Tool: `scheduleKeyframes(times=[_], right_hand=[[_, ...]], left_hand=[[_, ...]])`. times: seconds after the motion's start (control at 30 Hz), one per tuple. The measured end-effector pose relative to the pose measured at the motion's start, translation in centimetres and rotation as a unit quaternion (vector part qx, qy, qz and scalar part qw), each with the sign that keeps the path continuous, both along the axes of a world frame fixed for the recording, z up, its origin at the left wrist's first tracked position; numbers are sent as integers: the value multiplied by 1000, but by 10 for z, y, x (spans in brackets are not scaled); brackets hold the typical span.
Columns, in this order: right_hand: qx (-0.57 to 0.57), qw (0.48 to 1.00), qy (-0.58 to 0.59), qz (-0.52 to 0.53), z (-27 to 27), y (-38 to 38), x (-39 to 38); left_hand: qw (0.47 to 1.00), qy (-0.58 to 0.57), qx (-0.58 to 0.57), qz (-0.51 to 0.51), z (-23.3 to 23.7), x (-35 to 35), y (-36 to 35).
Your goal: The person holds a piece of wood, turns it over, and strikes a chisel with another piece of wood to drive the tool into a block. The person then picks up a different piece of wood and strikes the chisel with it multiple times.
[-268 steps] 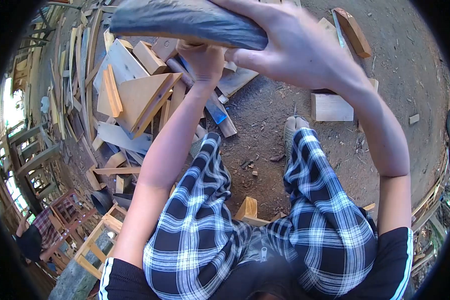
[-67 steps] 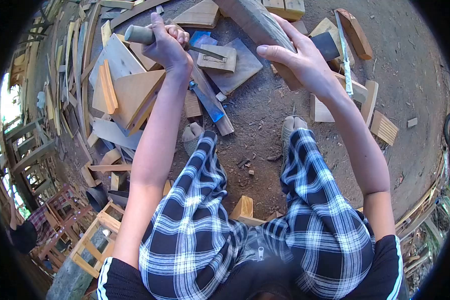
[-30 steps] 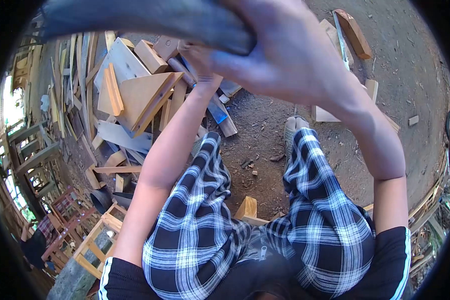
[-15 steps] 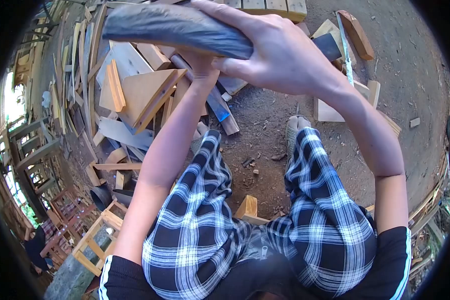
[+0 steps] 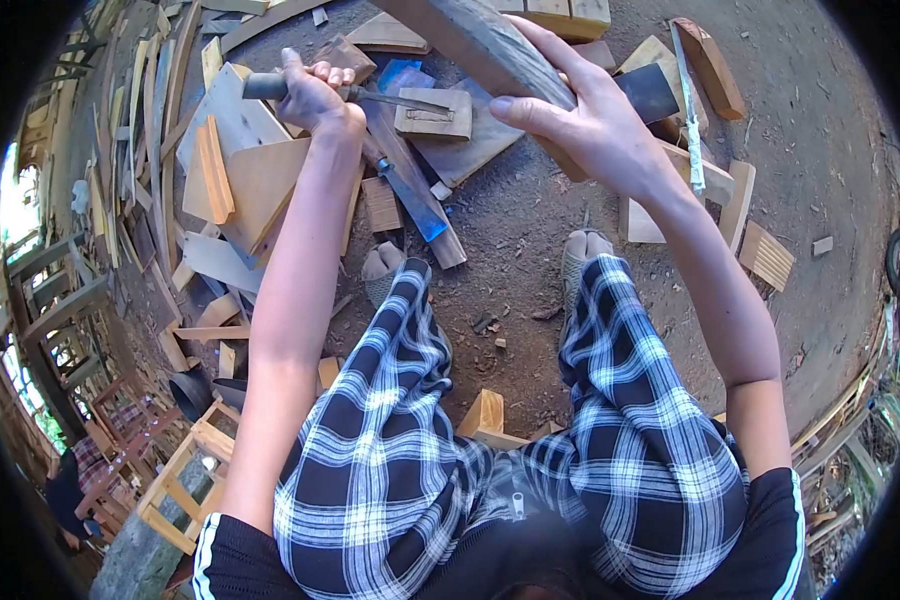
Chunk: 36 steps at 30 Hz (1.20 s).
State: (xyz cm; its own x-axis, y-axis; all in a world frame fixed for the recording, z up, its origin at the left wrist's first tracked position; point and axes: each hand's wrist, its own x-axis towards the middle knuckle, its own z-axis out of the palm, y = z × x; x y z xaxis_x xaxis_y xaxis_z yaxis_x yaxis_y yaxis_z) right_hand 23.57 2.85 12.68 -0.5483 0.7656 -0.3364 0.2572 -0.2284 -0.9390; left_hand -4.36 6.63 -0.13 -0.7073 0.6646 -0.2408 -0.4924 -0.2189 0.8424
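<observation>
My left hand (image 5: 318, 92) is closed round the handle of a chisel (image 5: 400, 100), its thumb raised along the grip. The chisel's blade points right, its tip at a slot in a small wooden block (image 5: 448, 122). My right hand (image 5: 595, 125) grips a thick, weathered piece of wood (image 5: 480, 45) near its lower end, raised above the block. The wood's upper end runs out of view. Beneath the small block lies a flat board (image 5: 470, 155). A second tool with a blue-looking blade (image 5: 415, 205) lies on a narrow plank below.
Offcuts and boards (image 5: 240, 120) are piled at left, beside long strips (image 5: 160, 130). At right lie a dark block-like object (image 5: 650, 92), a thin pale strip (image 5: 690, 110) and a brown wood piece (image 5: 710, 70). A wooden frame (image 5: 185, 480) stands at lower left.
My right hand and the piece of wood have moved right, and the wood has tilted. My left hand has shifted left and up, exposing the chisel and the slotted block.
</observation>
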Motion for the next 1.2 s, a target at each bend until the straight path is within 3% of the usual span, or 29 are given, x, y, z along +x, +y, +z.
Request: scheduleKeyframes(times=[0.03,0.1,0.4,0.93,1.13,1.2], right_hand=[[17,1000,1,-3,-14,-2,0],[211,976,-22,-45,-73,-3,-3],[199,977,-57,-50,-79,-9,2],[220,972,-76,-39,-88,-11,3],[262,961,-72,-51,-77,-6,-3],[253,966,-29,-38,-49,4,-8]], left_hand=[[1000,11,-9,20,7,1,-3],[999,41,16,7,19,1,-7],[990,117,69,-40,26,31,-16],[989,113,85,-45,17,39,-16],[972,197,113,-65,20,68,-26],[966,204,136,-86,22,79,-32]])
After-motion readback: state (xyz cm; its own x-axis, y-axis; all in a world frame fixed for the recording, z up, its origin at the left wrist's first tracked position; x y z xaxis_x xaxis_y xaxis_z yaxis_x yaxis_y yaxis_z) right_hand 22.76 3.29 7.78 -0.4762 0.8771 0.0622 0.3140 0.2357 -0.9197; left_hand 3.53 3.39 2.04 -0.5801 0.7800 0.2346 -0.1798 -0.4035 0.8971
